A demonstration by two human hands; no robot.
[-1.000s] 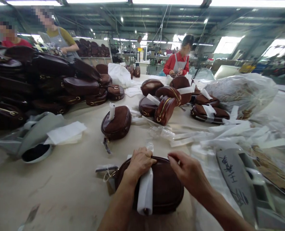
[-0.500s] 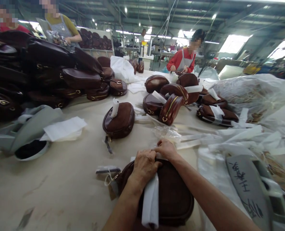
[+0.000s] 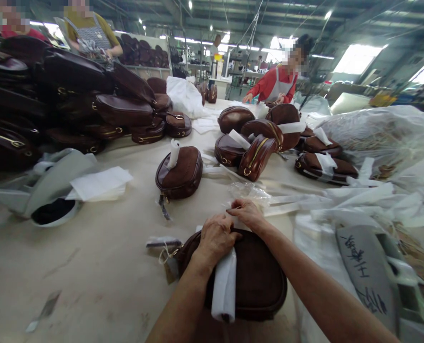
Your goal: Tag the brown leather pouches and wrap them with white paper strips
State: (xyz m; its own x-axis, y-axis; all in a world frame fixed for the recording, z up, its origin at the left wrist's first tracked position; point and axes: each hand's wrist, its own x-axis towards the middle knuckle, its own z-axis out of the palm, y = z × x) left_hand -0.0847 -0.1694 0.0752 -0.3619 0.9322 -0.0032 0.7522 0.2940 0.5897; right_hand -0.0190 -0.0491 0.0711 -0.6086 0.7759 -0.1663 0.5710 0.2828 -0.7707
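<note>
A dark brown handbag [image 3: 258, 276] lies flat in front of me. A strip of white wrapping [image 3: 224, 290] runs down across it towards me. My left hand [image 3: 217, 238] is closed over the bag's far edge, its fingers curled beside the top of the wrapping. Just beyond that edge, my right hand [image 3: 247, 214] is pinched close to my left fingertips. Whatever lies between the right fingertips is too small to make out. At the bag's left end hang a wrapped tag [image 3: 163, 242] and a loop of string [image 3: 164, 255].
Another brown bag [image 3: 179, 171] stands ahead, with several more [image 3: 258, 155] behind it. A high pile of bags [image 3: 126, 112] fills the left. White paper sheets [image 3: 99, 183], plastic wrapping [image 3: 383, 133] and a grey tape dispenser [image 3: 364, 271] lie around. A co-worker in red [image 3: 279, 85] stands across the table.
My right hand has drawn slightly away from the bag's far edge. My left hand keeps its hold. The co-worker in red has stretched an arm out to the left. The view has shifted a little.
</note>
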